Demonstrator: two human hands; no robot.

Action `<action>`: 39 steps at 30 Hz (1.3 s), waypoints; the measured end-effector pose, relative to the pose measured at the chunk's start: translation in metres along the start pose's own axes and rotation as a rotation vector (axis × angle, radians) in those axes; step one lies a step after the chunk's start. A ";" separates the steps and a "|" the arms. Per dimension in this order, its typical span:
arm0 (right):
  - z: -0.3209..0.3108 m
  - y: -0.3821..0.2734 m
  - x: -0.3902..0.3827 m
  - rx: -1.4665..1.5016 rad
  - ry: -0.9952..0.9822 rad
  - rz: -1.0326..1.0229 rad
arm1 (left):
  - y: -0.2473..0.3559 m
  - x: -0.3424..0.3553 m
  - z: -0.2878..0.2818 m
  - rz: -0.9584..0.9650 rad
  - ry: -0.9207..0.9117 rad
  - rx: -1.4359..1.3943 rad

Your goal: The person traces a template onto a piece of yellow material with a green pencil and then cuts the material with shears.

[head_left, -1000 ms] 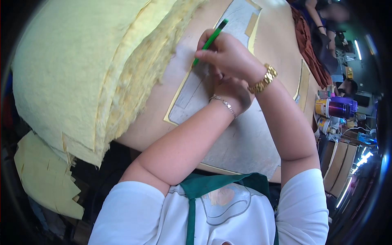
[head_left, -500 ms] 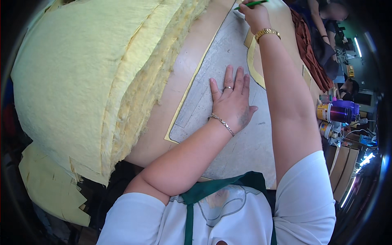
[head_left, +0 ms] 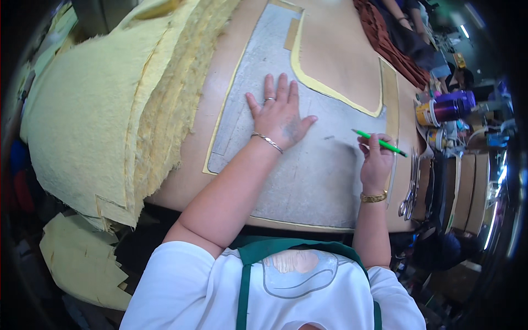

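Note:
My left hand (head_left: 279, 116) lies flat with fingers spread on a large grey cut-out template (head_left: 313, 170). A thin yellow sheet (head_left: 324, 92) shows along the template's edges from underneath. My right hand (head_left: 377, 164) is raised over the template's right side, pinching a green pen (head_left: 394, 148) between thumb and fingers. The pen slants, one end toward the middle of the template; I cannot make out that it touches anything.
A thick stack of yellow fibrous sheets (head_left: 93, 115) fills the left. Scissors (head_left: 408, 201) lie at the table's right edge. Brown cloth (head_left: 379, 41), a tub (head_left: 426, 113) and a purple container (head_left: 450, 109) stand farther right. Another person's arm (head_left: 397, 12) shows at top right.
My right hand has come back from the template's far end to its near right side, still with the pen. My left hand stays flat on the template; the view has shifted.

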State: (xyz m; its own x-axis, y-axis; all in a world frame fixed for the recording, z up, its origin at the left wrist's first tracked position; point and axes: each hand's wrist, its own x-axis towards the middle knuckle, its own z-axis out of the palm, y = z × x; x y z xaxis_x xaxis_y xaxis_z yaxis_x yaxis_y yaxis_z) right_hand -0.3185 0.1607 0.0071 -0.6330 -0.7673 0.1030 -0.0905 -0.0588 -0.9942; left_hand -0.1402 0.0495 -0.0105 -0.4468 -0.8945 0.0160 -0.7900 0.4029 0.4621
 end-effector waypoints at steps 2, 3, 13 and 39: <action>-0.019 0.014 -0.008 -0.021 0.058 -0.032 | 0.004 0.002 -0.003 -0.021 -0.020 0.010; -0.025 0.024 -0.010 0.020 0.066 -0.018 | 0.007 0.003 -0.003 -0.027 -0.037 0.028; -0.020 0.027 -0.007 0.141 0.088 0.055 | 0.003 0.026 -0.015 0.020 -0.128 0.131; -0.019 0.022 -0.014 -0.085 0.055 0.015 | -0.103 0.378 -0.059 -0.104 -0.141 0.097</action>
State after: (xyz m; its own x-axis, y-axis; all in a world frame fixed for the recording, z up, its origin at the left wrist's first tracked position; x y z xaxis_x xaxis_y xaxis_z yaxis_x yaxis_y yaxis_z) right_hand -0.3258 0.1824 -0.0154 -0.6758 -0.7313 0.0917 -0.1436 0.0085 -0.9896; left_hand -0.2028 -0.3421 0.0001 -0.4096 -0.8990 -0.1550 -0.8687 0.3326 0.3670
